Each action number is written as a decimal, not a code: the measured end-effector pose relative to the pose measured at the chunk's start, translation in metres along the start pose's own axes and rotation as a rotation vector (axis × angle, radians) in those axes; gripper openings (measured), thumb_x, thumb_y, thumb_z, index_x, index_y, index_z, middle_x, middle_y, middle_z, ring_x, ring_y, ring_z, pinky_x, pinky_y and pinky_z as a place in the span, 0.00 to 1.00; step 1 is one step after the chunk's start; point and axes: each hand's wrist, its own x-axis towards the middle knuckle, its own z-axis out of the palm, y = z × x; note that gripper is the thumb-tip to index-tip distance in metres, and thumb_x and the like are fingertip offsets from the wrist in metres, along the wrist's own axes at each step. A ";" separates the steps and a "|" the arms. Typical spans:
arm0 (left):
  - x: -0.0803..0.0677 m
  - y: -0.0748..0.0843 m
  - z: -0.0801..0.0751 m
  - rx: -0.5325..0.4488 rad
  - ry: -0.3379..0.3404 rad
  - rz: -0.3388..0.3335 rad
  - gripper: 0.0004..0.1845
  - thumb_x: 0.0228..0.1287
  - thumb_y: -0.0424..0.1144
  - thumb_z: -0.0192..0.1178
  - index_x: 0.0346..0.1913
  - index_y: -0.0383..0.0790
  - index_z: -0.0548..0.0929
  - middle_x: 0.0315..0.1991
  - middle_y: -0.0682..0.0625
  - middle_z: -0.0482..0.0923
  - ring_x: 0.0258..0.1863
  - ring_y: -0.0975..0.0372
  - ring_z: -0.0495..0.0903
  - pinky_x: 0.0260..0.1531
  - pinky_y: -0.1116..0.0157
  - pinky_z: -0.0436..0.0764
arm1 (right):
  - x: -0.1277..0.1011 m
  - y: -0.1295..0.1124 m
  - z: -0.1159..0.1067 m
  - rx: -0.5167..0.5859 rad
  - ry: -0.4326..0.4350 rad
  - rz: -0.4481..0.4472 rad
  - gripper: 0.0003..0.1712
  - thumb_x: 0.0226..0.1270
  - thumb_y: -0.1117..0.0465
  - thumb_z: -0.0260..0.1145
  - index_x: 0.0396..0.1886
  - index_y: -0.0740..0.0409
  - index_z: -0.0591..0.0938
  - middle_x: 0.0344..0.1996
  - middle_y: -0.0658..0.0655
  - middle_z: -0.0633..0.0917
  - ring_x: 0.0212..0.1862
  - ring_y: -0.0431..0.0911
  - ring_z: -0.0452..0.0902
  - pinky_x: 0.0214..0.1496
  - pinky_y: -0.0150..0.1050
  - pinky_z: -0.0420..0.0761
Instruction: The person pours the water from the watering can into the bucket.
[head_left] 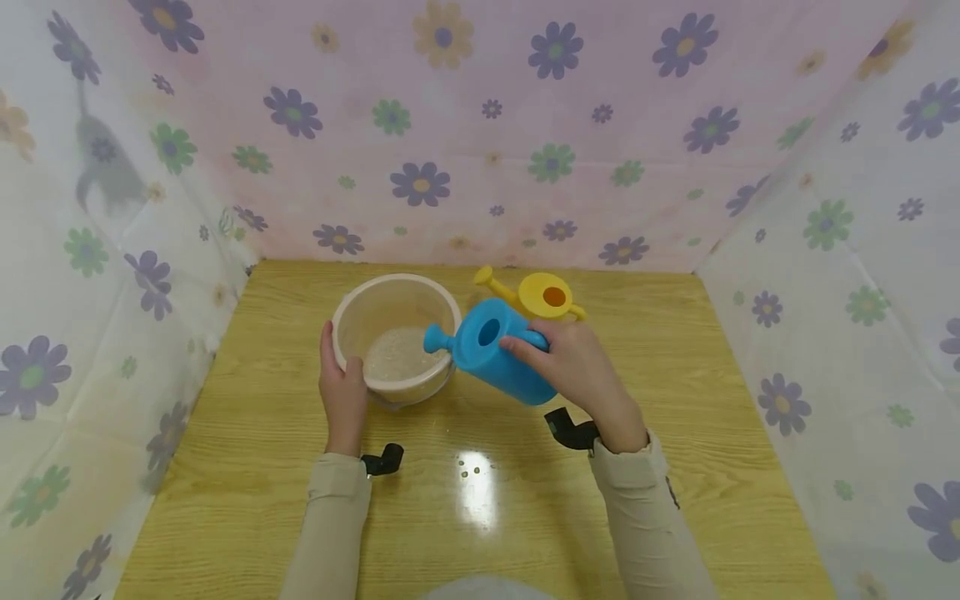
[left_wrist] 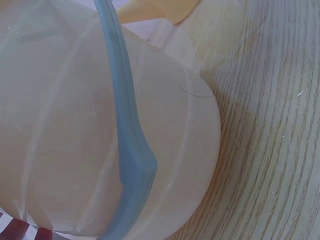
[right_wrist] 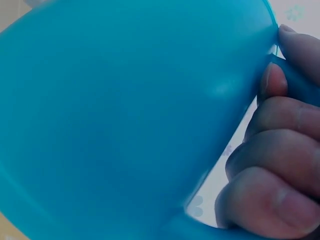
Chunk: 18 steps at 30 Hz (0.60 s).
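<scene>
A translucent pinkish bowl [head_left: 396,287] stands on the wooden table [head_left: 247,467], with pale liquid in its bottom. My left hand [head_left: 341,383] holds its near left rim, thumb on the side. In the left wrist view the bowl wall [left_wrist: 65,125] fills the frame, crossed by a bluish band. My right hand [head_left: 573,367] grips the handle of a blue watering can [head_left: 498,350], which is tipped left so its spout [head_left: 437,339] reaches over the bowl's rim. In the right wrist view the blue can [right_wrist: 125,110] fills the frame, with my fingers [right_wrist: 272,160] curled round its handle.
A yellow watering can [head_left: 536,296] stands upright just behind the blue one, spout to the left. Flowered cloth walls [head_left: 480,125] close the table on three sides. A few small specks [head_left: 471,469] lie on the near table.
</scene>
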 end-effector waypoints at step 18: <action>-0.014 0.035 0.001 0.011 -0.007 -0.035 0.35 0.59 0.30 0.38 0.67 0.63 0.51 0.68 0.57 0.51 0.62 0.55 0.58 0.55 0.58 0.64 | 0.004 0.000 -0.002 -0.007 -0.004 -0.015 0.24 0.58 0.40 0.55 0.13 0.50 0.65 0.10 0.46 0.57 0.15 0.39 0.62 0.23 0.33 0.68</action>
